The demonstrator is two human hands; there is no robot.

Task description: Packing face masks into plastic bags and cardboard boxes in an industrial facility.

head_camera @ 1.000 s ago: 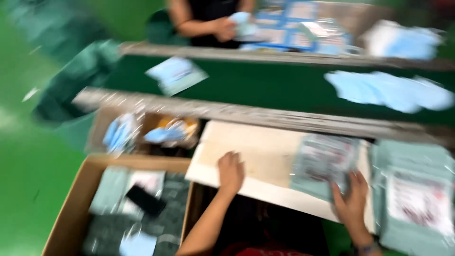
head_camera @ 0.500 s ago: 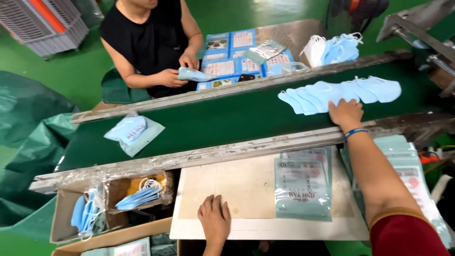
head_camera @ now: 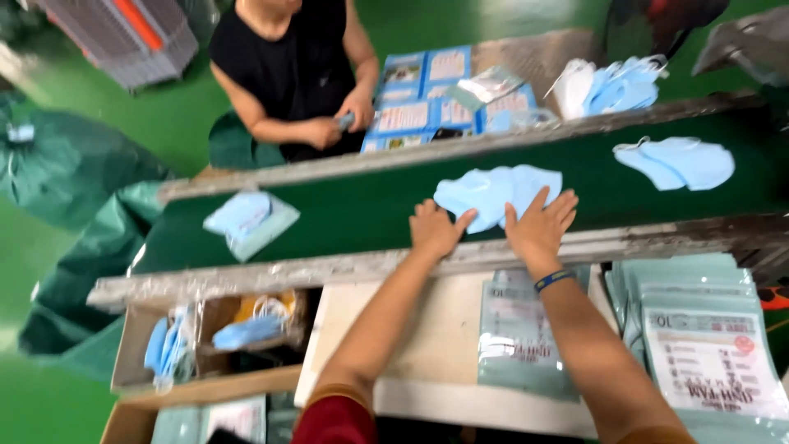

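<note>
Left hand: your left hand (head_camera: 436, 230) lies flat, fingers spread, on the near edge of the blue mask pile (head_camera: 493, 196); gripping nothing
Right hand: your right hand (head_camera: 538, 226) is flat and splayed on the same pile; likely pinning the loose masks together
Masks: on the green belt (head_camera: 353, 215), just beyond the near rail (head_camera: 329, 267)
Surface: pale board (head_camera: 427, 345) below your arms, printed pouch (head_camera: 518, 337) on it; pouch stack (head_camera: 707, 345) to the right
Room: green floor; a co-worker (head_camera: 288, 74) across the belt

left hand (head_camera: 438, 228) moved from board to belt, both hands now on blue masks (head_camera: 493, 194)
</note>
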